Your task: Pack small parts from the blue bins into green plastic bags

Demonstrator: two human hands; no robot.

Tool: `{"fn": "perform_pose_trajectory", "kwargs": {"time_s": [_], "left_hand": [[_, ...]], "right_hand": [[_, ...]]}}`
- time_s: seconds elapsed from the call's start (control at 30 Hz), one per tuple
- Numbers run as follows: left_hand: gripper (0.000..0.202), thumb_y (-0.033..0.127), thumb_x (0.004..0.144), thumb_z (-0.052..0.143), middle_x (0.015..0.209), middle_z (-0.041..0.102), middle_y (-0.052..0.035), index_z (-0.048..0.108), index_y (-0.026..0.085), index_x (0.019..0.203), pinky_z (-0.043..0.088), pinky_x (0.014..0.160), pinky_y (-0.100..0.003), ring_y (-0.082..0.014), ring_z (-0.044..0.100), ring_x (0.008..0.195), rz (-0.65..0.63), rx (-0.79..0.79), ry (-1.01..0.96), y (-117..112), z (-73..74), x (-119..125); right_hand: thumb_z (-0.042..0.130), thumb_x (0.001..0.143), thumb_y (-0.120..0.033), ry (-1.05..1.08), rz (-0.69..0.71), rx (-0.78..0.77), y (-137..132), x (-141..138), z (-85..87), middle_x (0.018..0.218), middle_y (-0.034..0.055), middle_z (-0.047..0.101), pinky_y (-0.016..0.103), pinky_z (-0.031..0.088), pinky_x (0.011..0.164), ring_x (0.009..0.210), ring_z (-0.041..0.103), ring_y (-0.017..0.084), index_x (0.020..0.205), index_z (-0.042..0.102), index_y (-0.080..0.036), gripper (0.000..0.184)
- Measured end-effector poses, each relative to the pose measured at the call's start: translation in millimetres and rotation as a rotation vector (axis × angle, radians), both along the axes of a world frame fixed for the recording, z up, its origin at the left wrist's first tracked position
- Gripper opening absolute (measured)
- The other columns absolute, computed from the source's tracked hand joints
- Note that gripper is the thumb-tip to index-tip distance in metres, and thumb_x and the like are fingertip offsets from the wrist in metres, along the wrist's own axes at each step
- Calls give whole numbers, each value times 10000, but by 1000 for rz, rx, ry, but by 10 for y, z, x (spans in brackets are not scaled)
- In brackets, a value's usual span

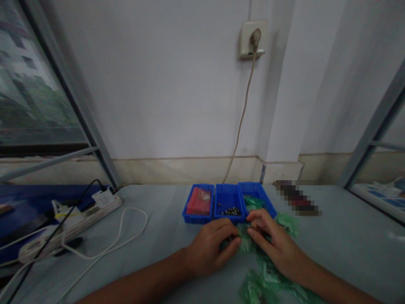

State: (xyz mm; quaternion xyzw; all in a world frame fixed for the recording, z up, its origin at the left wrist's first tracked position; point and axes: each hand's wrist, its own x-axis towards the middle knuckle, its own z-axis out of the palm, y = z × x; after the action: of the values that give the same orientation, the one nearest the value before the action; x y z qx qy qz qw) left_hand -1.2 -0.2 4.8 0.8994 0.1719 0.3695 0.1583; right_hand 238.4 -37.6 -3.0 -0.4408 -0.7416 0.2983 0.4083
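Note:
My left hand and my right hand meet over the grey table, just in front of three blue trays. Both have curled fingers pinching a small green plastic bag between them. Something dark shows at my left fingertips, too small to name. The left tray holds red bags, the middle tray holds small dark metal parts, and the right tray holds green bags. More green bags lie scattered under my right forearm, and one lies beyond my right hand.
A white power strip with white and black cables lies at the left of the grey table. A cord hangs from a wall socket down behind the trays. A pixelated object sits at the back right.

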Motion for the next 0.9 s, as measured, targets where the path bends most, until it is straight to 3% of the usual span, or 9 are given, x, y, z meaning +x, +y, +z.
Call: {"fn": "perform_pose_trajectory", "kwargs": {"time_s": [0.33, 0.6, 0.9], "left_hand": [[100, 208, 1069, 556, 1031, 659, -116, 647, 166, 1069, 558, 824, -314, -222, 650, 941, -16, -9, -21, 12, 6, 6], [117, 215, 1077, 547, 1015, 664, -116, 652, 168, 1060, 557, 821, -318, -220, 644, 930, -5, -7, -24, 7, 12, 7], [138, 165, 1049, 596, 1110, 638, -108, 618, 186, 1183, 550, 814, -289, -205, 638, 966, 3, -45, -78, 1, 4, 0]], "right_hand": [[463, 1146, -415, 12, -4, -19, 4, -12, 9, 849, -41, 538, 314, 408, 713, 776, 544, 194, 1245, 475, -281, 167], [497, 1137, -438, 44, -33, 24, -11, -3, 6, 831, -39, 548, 304, 435, 690, 751, 548, 187, 1201, 525, -272, 180], [499, 1133, -459, 72, -48, 6, 54, 28, -8, 872, -22, 580, 302, 438, 690, 763, 557, 188, 1108, 584, -267, 212]]}}
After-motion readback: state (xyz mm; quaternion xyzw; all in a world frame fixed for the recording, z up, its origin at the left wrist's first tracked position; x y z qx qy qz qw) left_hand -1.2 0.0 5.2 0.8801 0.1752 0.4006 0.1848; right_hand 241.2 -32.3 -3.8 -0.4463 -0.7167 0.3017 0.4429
